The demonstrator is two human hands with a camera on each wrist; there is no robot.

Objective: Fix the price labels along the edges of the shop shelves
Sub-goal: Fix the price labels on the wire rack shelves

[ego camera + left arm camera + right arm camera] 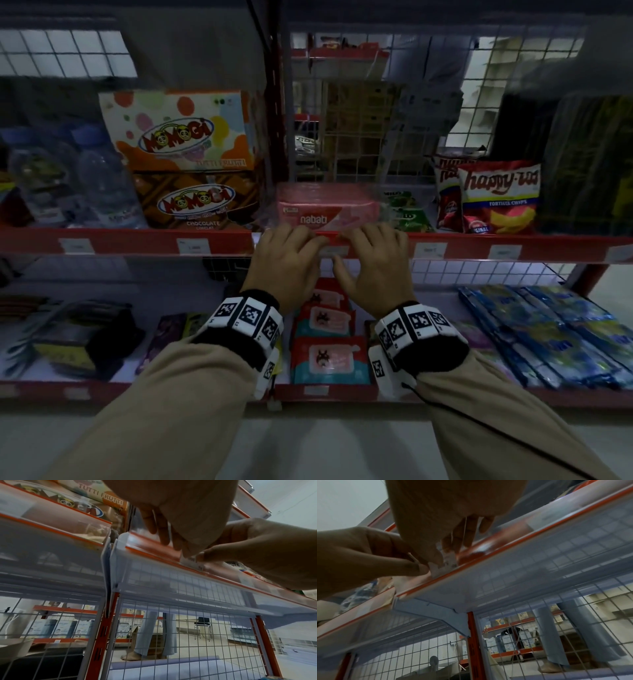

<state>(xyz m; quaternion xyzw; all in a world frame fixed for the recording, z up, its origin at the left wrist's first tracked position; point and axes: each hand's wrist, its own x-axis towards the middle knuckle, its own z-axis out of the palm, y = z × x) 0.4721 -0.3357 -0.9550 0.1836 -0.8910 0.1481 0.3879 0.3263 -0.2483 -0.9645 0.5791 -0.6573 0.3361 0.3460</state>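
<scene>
We find both hands at the red shelf edge (219,241), in front of the nabati pack (325,214). The left hand (286,263) and right hand (375,265) meet at one white label (192,561), each with thumb and fingers curled onto it from its own side. The label sits in the edge strip, partly covered by fingertips (419,568).
</scene>
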